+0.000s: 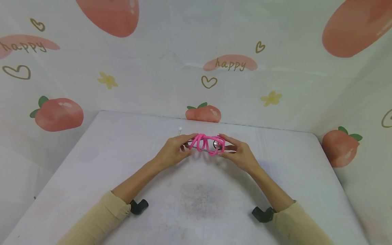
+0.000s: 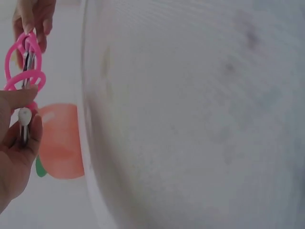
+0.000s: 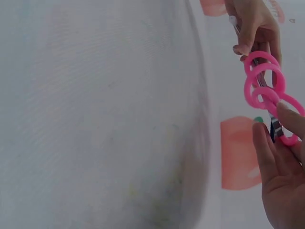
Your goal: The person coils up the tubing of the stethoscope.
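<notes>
Both hands hold up a pink cord (image 1: pixel 200 135) that winds in several loops around a slim silver metal piece (image 3: pixel 261 80). My left hand (image 1: pixel 172 152) pinches the left end between thumb and fingers. From that end sticks a thin rod with a white knob (image 2: pixel 25 116). At the other end my right hand (image 1: pixel 242 156) grips the cord and metal between thumb and fingertips. A round shiny part (image 1: pixel 216 144) shows inside the loops near the right fingers. Fingers and cord hide some of the metal, so its full shape cannot be made out.
Beneath the hands lies a white tabletop (image 1: pixel 196 217) with faint stains. Behind it hangs a white cloth (image 1: pixel 168 68) printed with peaches, hearts and flowers. A black fitting (image 1: pixel 140 206) sits at the left wrist and another black fitting (image 1: pixel 262 214) at the right.
</notes>
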The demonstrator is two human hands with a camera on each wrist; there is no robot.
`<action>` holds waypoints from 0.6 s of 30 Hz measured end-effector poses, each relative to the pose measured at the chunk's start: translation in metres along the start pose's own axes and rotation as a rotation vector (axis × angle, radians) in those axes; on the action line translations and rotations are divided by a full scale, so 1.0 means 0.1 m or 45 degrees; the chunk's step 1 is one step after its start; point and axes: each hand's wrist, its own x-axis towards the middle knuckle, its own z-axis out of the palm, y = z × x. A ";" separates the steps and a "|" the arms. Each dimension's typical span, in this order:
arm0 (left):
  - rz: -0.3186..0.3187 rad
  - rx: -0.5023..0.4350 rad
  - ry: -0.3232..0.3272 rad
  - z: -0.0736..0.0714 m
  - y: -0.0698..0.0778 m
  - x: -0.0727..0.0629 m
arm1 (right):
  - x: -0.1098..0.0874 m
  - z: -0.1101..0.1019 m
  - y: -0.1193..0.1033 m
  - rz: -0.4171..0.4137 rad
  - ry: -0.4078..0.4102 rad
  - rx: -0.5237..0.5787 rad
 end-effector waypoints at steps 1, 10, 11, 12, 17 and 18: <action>0.004 0.001 -0.023 0.00 -0.01 0.00 | -0.01 0.00 0.01 0.011 0.005 -0.018; -0.061 0.017 -0.175 0.00 -0.04 -0.02 | -0.07 -0.02 0.14 0.148 0.008 -0.084; -0.061 0.014 -0.185 0.01 -0.05 -0.02 | -0.07 -0.02 0.15 0.156 0.004 -0.090; -0.063 0.010 -0.196 0.01 -0.05 -0.01 | -0.07 -0.02 0.16 0.164 0.001 -0.105; -0.052 0.007 -0.229 0.01 -0.07 -0.01 | -0.07 -0.01 0.21 0.190 -0.029 -0.188; -0.049 0.010 -0.233 0.01 -0.07 -0.01 | -0.08 -0.01 0.22 0.198 -0.035 -0.210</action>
